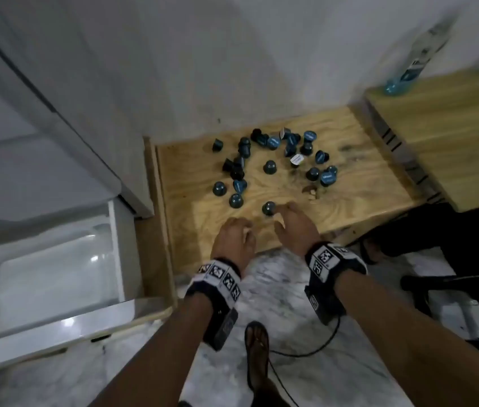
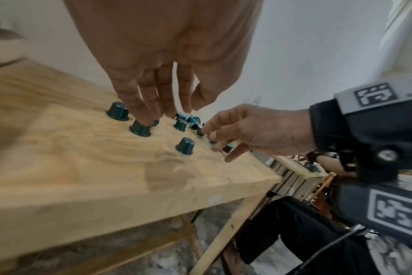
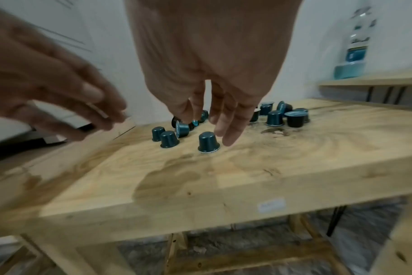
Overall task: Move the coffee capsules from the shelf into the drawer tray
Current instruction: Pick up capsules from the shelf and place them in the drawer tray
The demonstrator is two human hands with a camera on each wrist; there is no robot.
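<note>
Several dark teal coffee capsules (image 1: pixel 273 160) lie scattered on the wooden shelf (image 1: pixel 355 183), some upright, some tipped. The nearest capsule (image 1: pixel 269 208) stands alone toward the front edge. My right hand (image 1: pixel 282 214) hovers just right of it with fingers (image 3: pixel 226 134) pointing down beside the capsule (image 3: pixel 208 142), holding nothing. My left hand (image 1: pixel 244 233) hangs over the shelf's front edge, left of the right hand. Its fingers (image 2: pixel 151 111) hang straight above two capsules (image 2: pixel 140 128) and grip nothing. The open white drawer tray (image 1: pixel 116 245) sits at the lower left.
A white cabinet (image 1: pixel 41 98) rises above the drawer on the left. A higher wooden shelf (image 1: pixel 438 127) at the right carries a plastic bottle (image 1: pixel 414 63). A dark-trousered leg (image 1: pixel 438 230) is beside the shelf. My sandalled foot (image 1: pixel 257 356) and a black cable (image 1: pixel 314 351) are on the marble floor.
</note>
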